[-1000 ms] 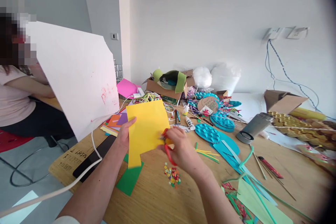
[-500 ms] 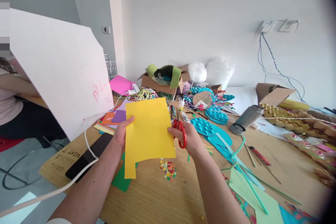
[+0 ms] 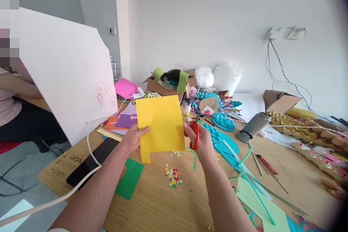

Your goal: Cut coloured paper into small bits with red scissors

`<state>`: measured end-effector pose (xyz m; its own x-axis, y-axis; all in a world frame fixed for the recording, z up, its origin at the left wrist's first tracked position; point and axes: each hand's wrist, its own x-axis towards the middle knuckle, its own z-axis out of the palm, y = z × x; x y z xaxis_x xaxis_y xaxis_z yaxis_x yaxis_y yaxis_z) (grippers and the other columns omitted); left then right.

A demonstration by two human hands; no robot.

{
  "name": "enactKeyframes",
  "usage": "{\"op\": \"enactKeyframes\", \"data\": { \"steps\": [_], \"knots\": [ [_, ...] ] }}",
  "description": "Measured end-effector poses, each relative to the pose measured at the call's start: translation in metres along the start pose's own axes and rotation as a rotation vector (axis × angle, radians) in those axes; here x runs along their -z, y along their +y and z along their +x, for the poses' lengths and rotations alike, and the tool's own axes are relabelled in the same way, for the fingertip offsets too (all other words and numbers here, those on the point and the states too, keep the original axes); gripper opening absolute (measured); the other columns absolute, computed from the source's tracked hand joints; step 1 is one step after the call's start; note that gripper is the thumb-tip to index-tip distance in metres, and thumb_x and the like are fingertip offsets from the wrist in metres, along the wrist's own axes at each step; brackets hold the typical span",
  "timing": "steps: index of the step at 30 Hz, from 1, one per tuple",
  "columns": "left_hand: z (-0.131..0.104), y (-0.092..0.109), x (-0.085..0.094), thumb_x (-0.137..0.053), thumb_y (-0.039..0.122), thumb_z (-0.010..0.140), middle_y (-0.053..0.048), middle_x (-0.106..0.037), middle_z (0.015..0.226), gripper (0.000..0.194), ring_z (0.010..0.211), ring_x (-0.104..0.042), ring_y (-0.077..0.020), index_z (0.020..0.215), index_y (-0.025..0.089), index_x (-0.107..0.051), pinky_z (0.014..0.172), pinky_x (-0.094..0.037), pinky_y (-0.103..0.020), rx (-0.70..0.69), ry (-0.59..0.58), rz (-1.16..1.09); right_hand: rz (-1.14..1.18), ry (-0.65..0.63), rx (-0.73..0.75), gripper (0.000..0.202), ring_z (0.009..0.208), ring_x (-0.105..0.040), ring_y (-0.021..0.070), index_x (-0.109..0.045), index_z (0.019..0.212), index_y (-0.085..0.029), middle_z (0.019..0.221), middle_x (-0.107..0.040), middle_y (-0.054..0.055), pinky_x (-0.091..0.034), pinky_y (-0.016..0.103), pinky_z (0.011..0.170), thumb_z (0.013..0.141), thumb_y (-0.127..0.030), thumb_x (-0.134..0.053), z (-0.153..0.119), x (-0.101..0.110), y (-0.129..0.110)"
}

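A sheet of yellow paper (image 3: 161, 123), with a piece cut out along its bottom edge, is held upright above the table. My left hand (image 3: 133, 138) pinches its left edge, thumb on the front. My right hand (image 3: 203, 141) grips red-handled scissors (image 3: 194, 135), blades pointing away from me. The right thumb lies by the sheet's right edge; whether it also pinches the paper I cannot tell. Below the sheet lies a small pile of coloured paper dots (image 3: 174, 177). Green paper (image 3: 129, 179) with a cut-out corner rests under my left forearm.
A black tablet or phone (image 3: 92, 161) and a white cable (image 3: 91, 148) are at left, beside a white board (image 3: 65, 72). A grey metal bottle (image 3: 254, 127), blue foam-like cut-outs (image 3: 224, 121) and wooden sticks (image 3: 255, 159) lie right. Another person's arm (image 3: 21, 87) shows behind the board.
The yellow sheet has moved up and to the right with both hands. The scissors have shifted right along with my right hand. More of the green paper is uncovered.
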<state>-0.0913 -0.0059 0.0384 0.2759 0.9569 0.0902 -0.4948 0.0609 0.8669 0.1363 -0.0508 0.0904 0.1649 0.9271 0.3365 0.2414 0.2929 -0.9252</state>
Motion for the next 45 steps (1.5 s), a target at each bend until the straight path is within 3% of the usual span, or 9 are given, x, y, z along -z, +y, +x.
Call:
{"op": "enactKeyframes", "data": {
  "steps": [4,8,15,19,22,31,38,45],
  "knots": [
    [0.004,0.0,0.007,-0.077,0.026,0.066,-0.012,-0.07,0.106,0.031,0.098,-0.066,-0.0291,0.096,0.016,-0.072,0.088,-0.05,-0.041,-0.079,0.078,-0.039,-0.071,0.055,0.024,0.042,0.07,-0.058,0.0184,-0.057,0.081,-0.017,0.073,-0.062,0.005,-0.046,0.028,0.065,0.081,-0.059,-0.055,-0.013,0.015,0.009],
    [0.007,-0.001,0.008,-0.077,0.028,0.066,-0.01,-0.07,0.108,0.032,0.1,-0.065,-0.0283,0.096,0.017,-0.071,0.087,-0.051,-0.039,-0.127,0.117,-0.064,-0.067,-0.045,-0.081,0.049,0.069,-0.06,0.0184,-0.058,0.083,-0.015,0.077,-0.063,0.007,-0.047,0.028,0.063,0.084,-0.063,-0.048,-0.038,0.021,0.028],
    [0.006,0.003,0.002,-0.079,0.026,0.063,-0.009,-0.069,0.109,0.035,0.105,-0.062,-0.0295,0.096,0.018,-0.07,0.091,-0.05,-0.041,-0.132,0.157,-0.097,-0.043,-0.222,-0.269,0.054,0.047,-0.056,0.0147,-0.057,0.073,-0.014,0.055,-0.06,0.005,-0.04,0.023,0.046,0.081,-0.066,-0.049,-0.071,0.01,0.041],
    [0.008,0.007,0.003,-0.08,0.022,0.06,-0.008,-0.07,0.106,0.035,0.108,-0.061,-0.0293,0.094,0.018,-0.07,0.093,-0.05,-0.04,-0.157,0.245,-0.139,0.027,-0.121,-0.272,0.053,0.041,-0.053,0.0122,-0.056,0.07,-0.014,0.048,-0.056,0.002,-0.038,0.021,0.042,0.081,-0.066,-0.05,-0.074,0.017,0.04],
    [0.01,0.005,0.004,-0.079,0.019,0.06,-0.007,-0.071,0.105,0.031,0.109,-0.061,-0.0288,0.09,0.018,-0.071,0.094,-0.05,-0.039,-0.15,0.247,-0.153,0.086,-0.042,-0.215,0.051,0.042,-0.053,0.0113,-0.057,0.07,-0.015,0.051,-0.057,0.002,-0.039,0.021,0.044,0.084,-0.063,-0.047,-0.073,0.025,0.04],
    [0.008,-0.01,-0.004,-0.077,0.019,0.064,-0.008,-0.07,0.106,0.031,0.104,-0.063,-0.0266,0.094,0.016,-0.071,0.091,-0.051,-0.037,-0.065,0.186,-0.084,0.052,-0.288,-0.303,0.053,0.045,-0.053,0.0122,-0.056,0.075,-0.015,0.055,-0.059,0.004,-0.035,0.02,0.039,0.083,-0.066,-0.045,-0.077,0.011,0.041],
    [0.007,-0.011,-0.007,-0.076,0.021,0.066,-0.007,-0.07,0.107,0.032,0.103,-0.064,-0.0255,0.097,0.018,-0.071,0.088,-0.052,-0.035,-0.058,0.181,-0.047,0.008,-0.31,-0.324,0.054,0.045,-0.053,0.0113,-0.056,0.076,-0.015,0.057,-0.059,0.003,-0.037,0.019,0.038,0.083,-0.067,-0.044,-0.078,0.009,0.043],
    [0.006,-0.011,-0.007,-0.077,0.023,0.065,-0.008,-0.07,0.108,0.033,0.105,-0.063,-0.0264,0.098,0.017,-0.071,0.089,-0.051,-0.035,-0.06,0.151,-0.016,-0.051,-0.326,-0.351,0.054,0.036,-0.047,0.0089,-0.053,0.066,-0.015,0.046,-0.056,0.001,-0.032,0.018,0.035,0.082,-0.066,-0.047,-0.076,0.011,0.042]
  ]
}}
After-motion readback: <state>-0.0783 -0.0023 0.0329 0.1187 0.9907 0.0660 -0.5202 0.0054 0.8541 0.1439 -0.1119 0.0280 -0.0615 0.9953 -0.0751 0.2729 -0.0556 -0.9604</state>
